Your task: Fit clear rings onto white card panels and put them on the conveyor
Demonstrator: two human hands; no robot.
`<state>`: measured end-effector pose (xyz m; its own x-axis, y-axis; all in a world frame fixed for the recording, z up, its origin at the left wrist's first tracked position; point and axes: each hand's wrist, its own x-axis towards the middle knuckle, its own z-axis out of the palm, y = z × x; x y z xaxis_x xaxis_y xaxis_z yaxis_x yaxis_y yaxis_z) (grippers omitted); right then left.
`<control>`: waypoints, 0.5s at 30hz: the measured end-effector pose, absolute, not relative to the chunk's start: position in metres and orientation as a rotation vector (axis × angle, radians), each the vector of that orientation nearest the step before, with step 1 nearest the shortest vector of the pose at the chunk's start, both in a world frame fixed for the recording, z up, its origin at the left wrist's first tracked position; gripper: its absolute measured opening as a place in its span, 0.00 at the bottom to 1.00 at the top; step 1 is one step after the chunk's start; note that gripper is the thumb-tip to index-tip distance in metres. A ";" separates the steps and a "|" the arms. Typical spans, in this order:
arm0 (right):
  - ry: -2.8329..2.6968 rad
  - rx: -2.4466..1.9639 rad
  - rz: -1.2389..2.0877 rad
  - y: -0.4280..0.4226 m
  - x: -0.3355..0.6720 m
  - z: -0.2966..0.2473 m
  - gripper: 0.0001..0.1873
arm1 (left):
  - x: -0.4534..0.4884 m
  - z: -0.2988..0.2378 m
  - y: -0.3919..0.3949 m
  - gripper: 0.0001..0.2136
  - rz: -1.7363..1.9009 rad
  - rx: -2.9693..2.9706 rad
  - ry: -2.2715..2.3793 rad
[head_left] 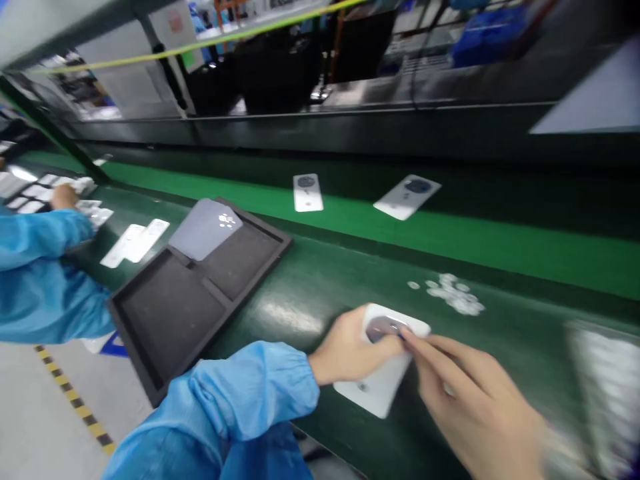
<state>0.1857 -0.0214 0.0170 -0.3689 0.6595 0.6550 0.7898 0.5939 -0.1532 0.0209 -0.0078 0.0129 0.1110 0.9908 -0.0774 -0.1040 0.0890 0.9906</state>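
A white rectangular panel [377, 360] with a round dark disc [385, 328] lies on the dark green belt. My left hand [350, 347] is shut on the panel's upper part and hides some of it. My right hand [465, 400], slightly blurred, comes in from the lower right with its fingertips on the disc. I cannot tell whether those fingers pinch anything. Just beyond the hands lies a scatter of small white discs [453, 293].
A black foam tray [170, 313] holds a grey sheet [205, 230]. Two white panels [307, 192] [407, 197] lie on a bright green strip. White strips [135, 241] lie to the left, near a co-worker's hand [65, 197]. A blurred white stack [605, 393] stands at the right.
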 end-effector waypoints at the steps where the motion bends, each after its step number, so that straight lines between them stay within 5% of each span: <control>1: -2.108 -1.138 -0.201 -0.021 0.184 0.020 0.15 | 0.021 0.014 -0.008 0.09 1.126 1.139 1.091; 4: -2.074 -1.187 -0.084 -0.019 0.182 0.025 0.06 | 0.021 0.016 -0.008 0.10 1.119 1.207 1.116; 8: -2.008 -1.352 0.123 -0.018 0.178 0.025 0.08 | 0.018 0.016 -0.004 0.09 1.032 1.277 1.148; 15: -1.378 -1.280 1.148 -0.016 0.187 0.040 0.13 | 0.016 0.019 -0.001 0.17 0.980 1.101 1.137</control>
<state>0.1875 -0.0162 0.0400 -0.0544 0.9983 0.0224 0.1579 0.0308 -0.9870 0.0163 -0.0013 0.0195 0.1634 0.9692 -0.1845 -0.0393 0.1933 0.9804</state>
